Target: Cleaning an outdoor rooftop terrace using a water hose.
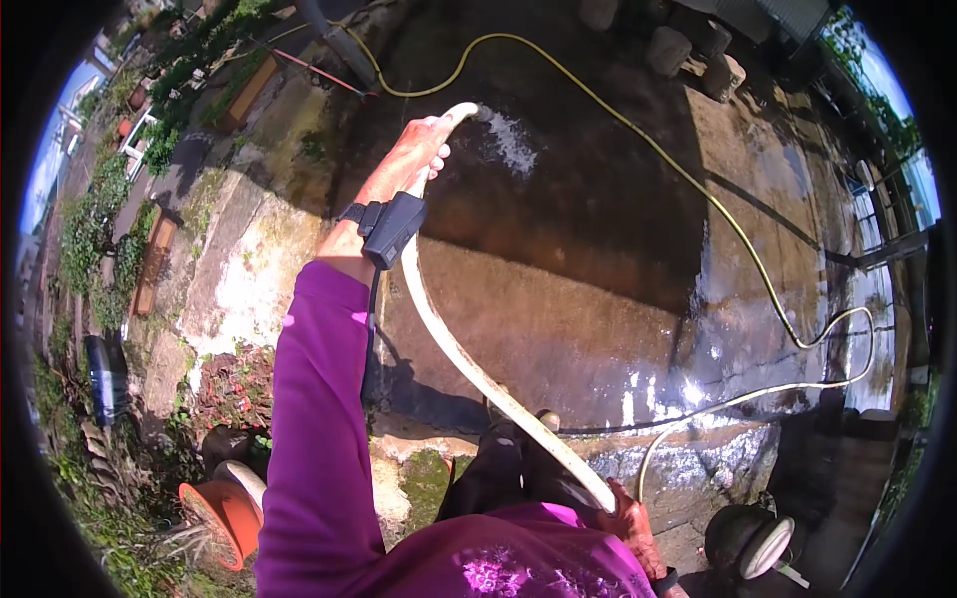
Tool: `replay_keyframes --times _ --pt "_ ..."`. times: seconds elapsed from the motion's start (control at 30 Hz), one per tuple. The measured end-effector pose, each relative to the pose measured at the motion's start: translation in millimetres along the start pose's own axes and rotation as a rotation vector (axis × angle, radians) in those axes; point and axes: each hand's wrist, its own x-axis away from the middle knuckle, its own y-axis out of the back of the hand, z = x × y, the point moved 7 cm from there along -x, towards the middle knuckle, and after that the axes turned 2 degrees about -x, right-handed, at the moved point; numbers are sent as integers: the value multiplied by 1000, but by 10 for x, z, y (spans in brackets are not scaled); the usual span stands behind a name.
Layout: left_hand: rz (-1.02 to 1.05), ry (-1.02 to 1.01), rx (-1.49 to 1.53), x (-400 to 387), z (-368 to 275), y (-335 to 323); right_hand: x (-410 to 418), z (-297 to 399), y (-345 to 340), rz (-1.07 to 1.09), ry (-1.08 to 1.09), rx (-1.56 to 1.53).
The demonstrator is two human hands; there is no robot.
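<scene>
A pale yellow garden hose (478, 374) runs diagonally from my waist up to the far side. My left hand (422, 153) is wrapped round it just behind its free end, with the arm stretched out. The tip bends over to the right, and a white splash of water (511, 142) shows beside it against the dark wet concrete floor (523, 291). Close to my body, my right hand (632, 523) grips the same hose lower down. A dark device (395, 230) with a cable is strapped to my left wrist.
More yellow hose (643, 138) loops across the floor and along its right side. Stone blocks (721, 77) stand at the far right. An orange flowerpot (217, 523) lies tipped at lower left, near plants. A round pale-lidded container (766, 548) is at lower right. Shoe tips reach the ledge.
</scene>
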Motion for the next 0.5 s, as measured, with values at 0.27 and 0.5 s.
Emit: replay_keyframes --times 0.27,0.5 --pt "165 -42 -61 126 -142 -1140 146 -775 57 -123 -70 70" --pt "313 12 -43 338 -194 -2311 386 -1609 -26 -189 -174 76"
